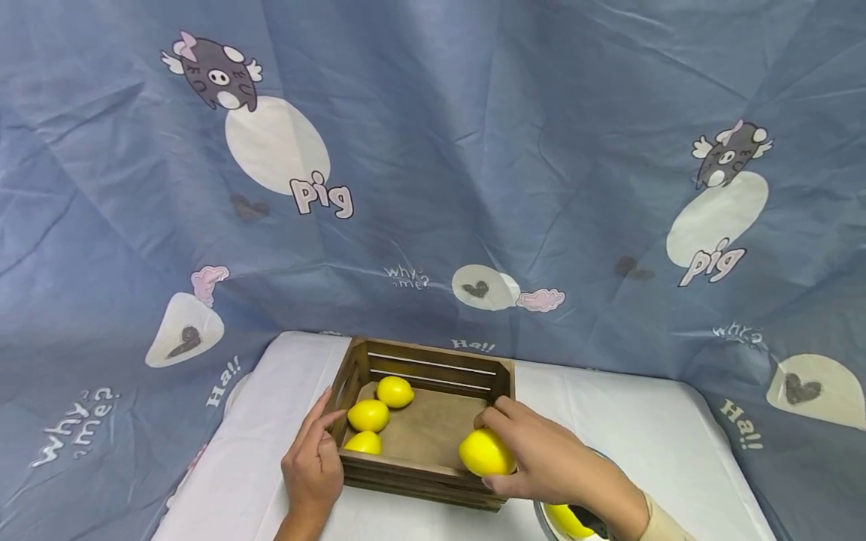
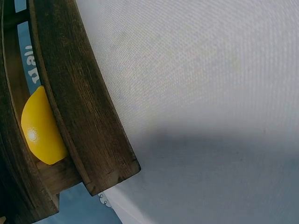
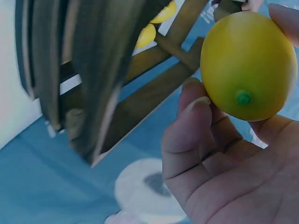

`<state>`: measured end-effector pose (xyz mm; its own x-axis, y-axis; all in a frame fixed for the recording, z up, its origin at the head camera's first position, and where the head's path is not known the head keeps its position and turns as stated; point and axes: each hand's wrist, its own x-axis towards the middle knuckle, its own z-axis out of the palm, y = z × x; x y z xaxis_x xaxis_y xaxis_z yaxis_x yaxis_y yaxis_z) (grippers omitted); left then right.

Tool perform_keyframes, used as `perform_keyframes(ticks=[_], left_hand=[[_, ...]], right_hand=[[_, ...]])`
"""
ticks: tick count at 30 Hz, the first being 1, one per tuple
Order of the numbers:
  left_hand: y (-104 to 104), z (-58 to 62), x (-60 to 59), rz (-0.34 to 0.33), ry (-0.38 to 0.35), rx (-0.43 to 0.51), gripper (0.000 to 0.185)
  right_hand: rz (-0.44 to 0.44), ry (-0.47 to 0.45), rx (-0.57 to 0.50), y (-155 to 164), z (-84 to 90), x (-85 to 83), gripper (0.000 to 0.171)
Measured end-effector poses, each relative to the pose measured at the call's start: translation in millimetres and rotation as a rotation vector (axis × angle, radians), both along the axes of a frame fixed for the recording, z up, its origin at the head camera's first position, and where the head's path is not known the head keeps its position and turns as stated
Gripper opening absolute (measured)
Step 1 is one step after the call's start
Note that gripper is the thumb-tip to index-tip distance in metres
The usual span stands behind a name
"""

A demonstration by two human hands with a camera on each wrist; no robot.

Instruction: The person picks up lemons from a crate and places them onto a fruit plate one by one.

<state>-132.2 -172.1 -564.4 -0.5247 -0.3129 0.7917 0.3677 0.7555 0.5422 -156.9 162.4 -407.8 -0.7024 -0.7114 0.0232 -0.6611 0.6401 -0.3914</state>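
So, head cam first. The right hand has a bright yellow, egg-shaped lemon pinched in its grip, spread about as wide as the fruit. That lemon is up at the near right corner of a slatted dark-brown wooden crate on a desk covered in white cloth. Three more yellow lemons sit along the crate's left side. The left hand rests against that side, fingers fairly straight, holding no fruit. Low on the right, partly under the right forearm, there's a round pale-rimmed dish with a yellow lemon in it; can't honestly say if it's a bowl or a plate, too much is covered.

Left wrist cam: mostly crate slats and white cloth, one lemon showing through a gap. That left grip basically isn't in shot, so no clue how firmly it's pressing.

Right wrist cam: lemon fills the grip, fingers on opposite sides, little green nub facing the lens, crate slats behind.

My read is this is the carrying step, mid-transfer at the crate's edge. If it's bound for the inside, the next move calls for clearing the rim, lowering, then loosening the fingers gently so it doesn't roll.
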Motion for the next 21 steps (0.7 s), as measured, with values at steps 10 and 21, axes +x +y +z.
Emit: perform_keyframes(ticks=[10,21], left_hand=[[-0.2,-2.0,-1.2,-0.007,0.046,0.010,0.041],[0.9,-3.8,-2.8,-0.013,0.039,0.020,0.040]], right_hand=[[-0.185,0.057,-0.144,52.7,-25.2,33.4,0.057],[-0.423,-0.054,-0.183,93.8,-55.5,46.0,0.062]])
